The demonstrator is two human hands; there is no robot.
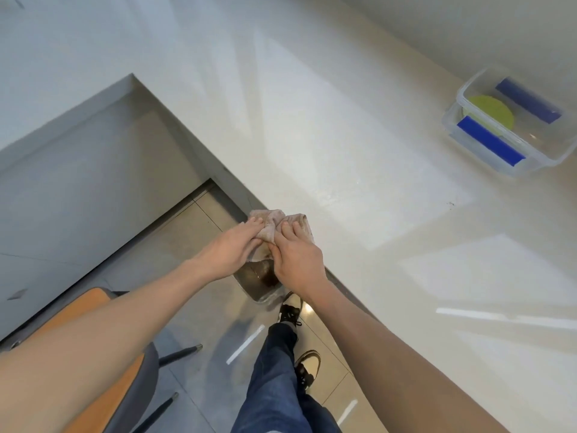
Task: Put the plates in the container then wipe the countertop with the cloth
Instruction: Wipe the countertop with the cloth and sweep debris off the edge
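Now, by label:
Cloth: bunched at the front edge of the countertop, about 6 o'clock from the frame's centre, part of it hanging past the lip.
Left hand: fingers closed on the cloth's left side, reaching in from off the edge.
Right hand: fingers curled over and gripping the cloth's right side — the two hands touch.
Container: clear tub with blue clips, at 2 o'clock, well apart from the cloth, near the back wall.
Plate: green, lying inside the container; whether more lie under it I cannot tell.
Edge: runs diagonally from 10 o'clock down to 5 o'clock.
Open room: bare surface between cloth and container — wide and unbroken save a few dark specks at 3 o'clock.
Floor: chair at 8 o'clock, shoes at 6.
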